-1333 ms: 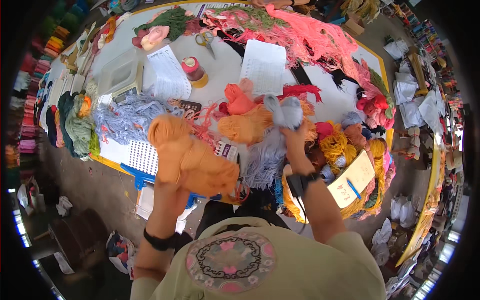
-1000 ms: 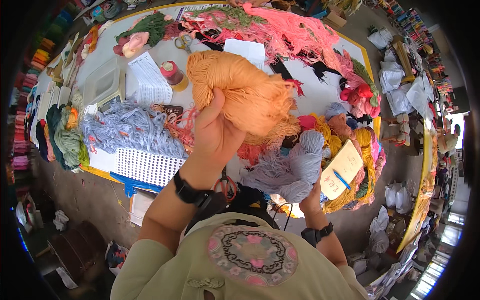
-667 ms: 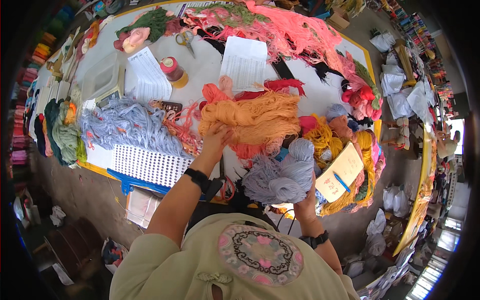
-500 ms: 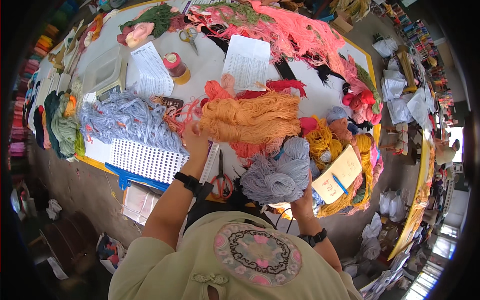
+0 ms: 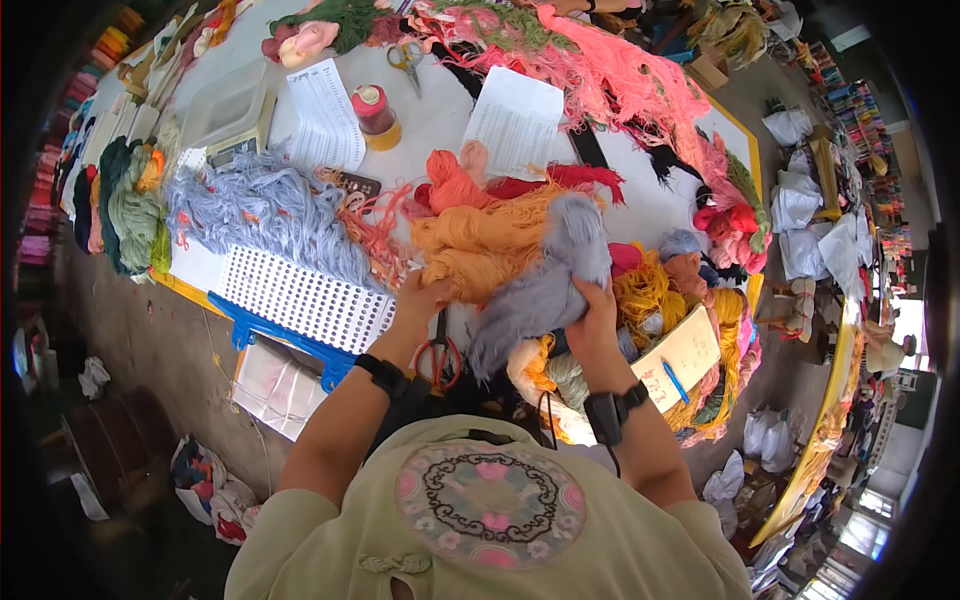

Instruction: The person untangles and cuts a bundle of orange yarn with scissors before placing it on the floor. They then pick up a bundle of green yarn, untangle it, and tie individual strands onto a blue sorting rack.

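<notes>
R hand (image 5: 595, 315) grasps a grey-blue skein (image 5: 545, 275) across the R end of the orange skeins (image 5: 470, 230); L hand (image 5: 420, 298) meets their L end, fingers gripping or not, can't tell from here. If dragged, loose strands (image 5: 492, 340) might tangle w/ orange or catch scissors (image 5: 440, 342) nr L hand.

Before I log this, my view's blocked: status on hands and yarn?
Right hand holding grey-blue skein. Left hand at orange yarn. Skein partly hides orange yarn. Red-handled scissors near left hand.
</notes>
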The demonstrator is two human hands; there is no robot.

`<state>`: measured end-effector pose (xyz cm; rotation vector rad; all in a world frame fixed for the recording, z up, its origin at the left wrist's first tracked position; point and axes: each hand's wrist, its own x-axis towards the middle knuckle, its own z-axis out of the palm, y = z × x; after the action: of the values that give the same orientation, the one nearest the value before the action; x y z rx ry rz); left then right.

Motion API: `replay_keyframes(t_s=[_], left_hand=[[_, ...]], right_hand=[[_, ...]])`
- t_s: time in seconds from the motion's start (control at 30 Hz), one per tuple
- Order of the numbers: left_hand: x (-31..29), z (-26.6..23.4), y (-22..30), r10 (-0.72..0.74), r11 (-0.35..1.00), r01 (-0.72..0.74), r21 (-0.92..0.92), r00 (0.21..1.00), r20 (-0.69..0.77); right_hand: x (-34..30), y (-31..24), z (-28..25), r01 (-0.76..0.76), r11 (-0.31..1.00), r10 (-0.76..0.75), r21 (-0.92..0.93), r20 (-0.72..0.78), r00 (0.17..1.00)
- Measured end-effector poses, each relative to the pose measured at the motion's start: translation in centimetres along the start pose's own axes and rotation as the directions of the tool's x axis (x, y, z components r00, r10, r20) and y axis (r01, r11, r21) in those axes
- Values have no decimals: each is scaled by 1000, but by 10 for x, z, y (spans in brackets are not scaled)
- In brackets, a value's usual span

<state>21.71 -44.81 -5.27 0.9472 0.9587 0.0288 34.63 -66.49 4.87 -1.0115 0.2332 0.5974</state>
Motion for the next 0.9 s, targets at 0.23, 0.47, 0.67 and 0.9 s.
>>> replay_keyframes(t_s=[0.23,0.47,0.67,0.9], left_hand=[[14,-25,1,-68,995,71,-71,996,56],[12,-19,8,-197,885,234,-403,972,131],[25,-26,7,-224,901,235,-365,972,73],[21,-14,13,-248,898,239,-369,968,24]], right_hand=[[19,14,-32,-35,994,27,101,83,996],[-22,3,-66,-102,985,107,143,-24,994],[-41,2,-83,-107,966,114,237,-19,993],[-50,9,-101,-144,943,161,300,-32,986]])
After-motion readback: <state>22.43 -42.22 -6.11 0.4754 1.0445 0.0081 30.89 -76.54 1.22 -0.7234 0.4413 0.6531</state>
